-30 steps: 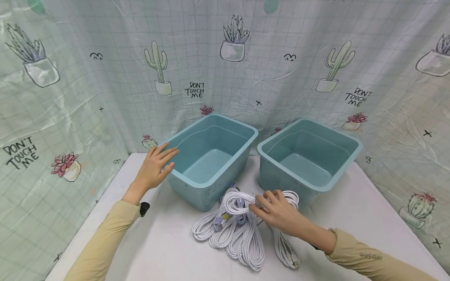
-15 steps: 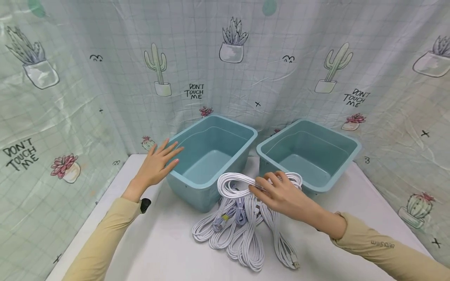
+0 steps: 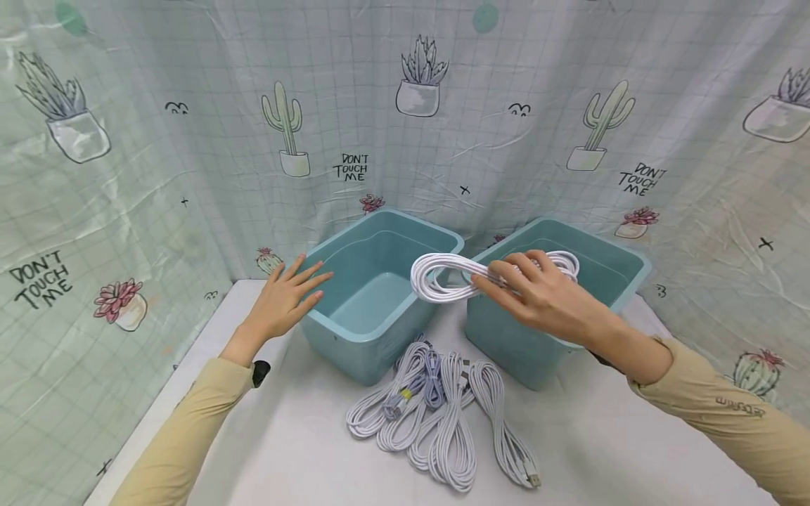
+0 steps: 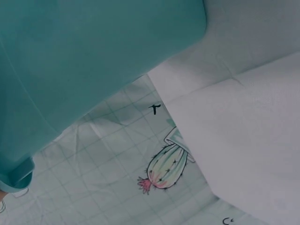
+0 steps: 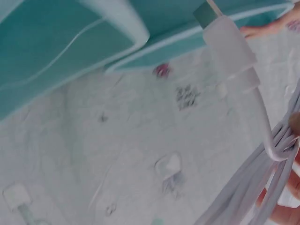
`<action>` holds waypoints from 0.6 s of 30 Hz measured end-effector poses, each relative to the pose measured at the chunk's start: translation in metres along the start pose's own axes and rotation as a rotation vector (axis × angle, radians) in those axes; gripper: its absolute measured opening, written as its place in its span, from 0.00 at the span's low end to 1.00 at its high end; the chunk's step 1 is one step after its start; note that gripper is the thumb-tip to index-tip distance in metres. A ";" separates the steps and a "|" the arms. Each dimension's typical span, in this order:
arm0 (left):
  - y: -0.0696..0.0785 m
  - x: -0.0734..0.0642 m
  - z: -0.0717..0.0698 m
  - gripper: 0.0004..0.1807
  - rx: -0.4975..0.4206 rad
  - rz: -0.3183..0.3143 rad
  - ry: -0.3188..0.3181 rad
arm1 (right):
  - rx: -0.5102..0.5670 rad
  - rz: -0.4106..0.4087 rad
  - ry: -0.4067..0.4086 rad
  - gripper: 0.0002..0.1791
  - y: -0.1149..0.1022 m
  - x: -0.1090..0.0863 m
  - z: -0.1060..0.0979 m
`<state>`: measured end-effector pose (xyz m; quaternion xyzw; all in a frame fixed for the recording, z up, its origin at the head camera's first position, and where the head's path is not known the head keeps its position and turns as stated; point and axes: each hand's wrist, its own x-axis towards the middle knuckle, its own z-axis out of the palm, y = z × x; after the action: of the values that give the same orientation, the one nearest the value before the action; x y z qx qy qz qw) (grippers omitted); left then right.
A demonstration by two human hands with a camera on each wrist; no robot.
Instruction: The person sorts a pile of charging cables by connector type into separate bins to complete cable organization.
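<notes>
My right hand [image 3: 541,292] grips a coiled white cable [image 3: 436,277] by its middle, raised in front of the right teal bin [image 3: 506,344]. In the right wrist view a white connector [image 5: 232,49] sticks out from this bundle, close to the camera. My left hand [image 3: 285,302] lies with fingers spread over the near left rim of the left teal bin [image 3: 348,351]. Below, on the white table, rests a pile of coiled cables [image 3: 452,429], mostly white. One smaller lilac coil [image 3: 433,379] lies among them, and a yellow tag [image 3: 406,394] shows on another.
Both bins stand side by side at the back, a narrow gap between them. Their visible insides hold nothing. A patterned curtain [image 3: 354,91] hangs behind and along the sides of the white table [image 3: 285,450].
My right hand has lifted the coiled white cable up from the pile and carried it right, toward the right bin. My left hand has stayed at the left bin's rim, its fingers spreading wider.
</notes>
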<state>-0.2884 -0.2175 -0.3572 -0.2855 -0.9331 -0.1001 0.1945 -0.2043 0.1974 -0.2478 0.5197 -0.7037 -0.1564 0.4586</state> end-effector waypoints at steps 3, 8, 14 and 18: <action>0.000 0.000 0.000 0.24 0.002 -0.001 0.002 | 0.016 -0.004 0.005 0.19 0.013 -0.001 -0.002; 0.000 0.000 0.001 0.24 0.004 0.001 0.013 | 0.028 0.020 -0.041 0.22 0.030 -0.005 -0.006; 0.000 0.000 0.001 0.24 0.014 0.010 0.027 | 0.027 0.066 -0.083 0.23 0.041 -0.012 -0.008; 0.001 -0.001 0.001 0.24 0.012 0.010 0.038 | 0.040 0.102 -0.103 0.20 0.049 -0.018 -0.006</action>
<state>-0.2874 -0.2170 -0.3580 -0.2873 -0.9283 -0.0989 0.2144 -0.2276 0.2352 -0.2194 0.4834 -0.7548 -0.1454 0.4188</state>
